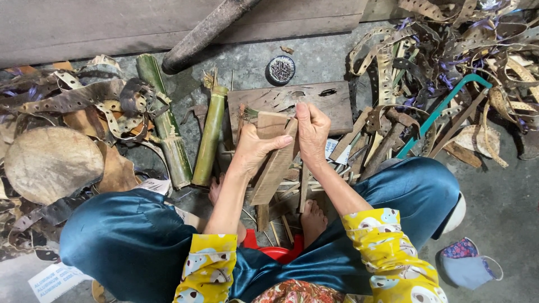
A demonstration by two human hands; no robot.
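Left hand [255, 147] wraps the slanted wooden slat [275, 163], propping it against the worn wooden block [292, 104] so it stays steady. Right hand [312, 132] pinches the slat's top edge, fingers closed on it. Bamboo sections [209, 140] lie just left, a hammer [387, 140] and saw [443, 106] right. Punched scrap strips [84, 98] crowd the floor [499, 196]; only the gap between the knees stays open.

Bamboo stalks [209, 137] left of board [289, 101]; hammer [390, 137] right.
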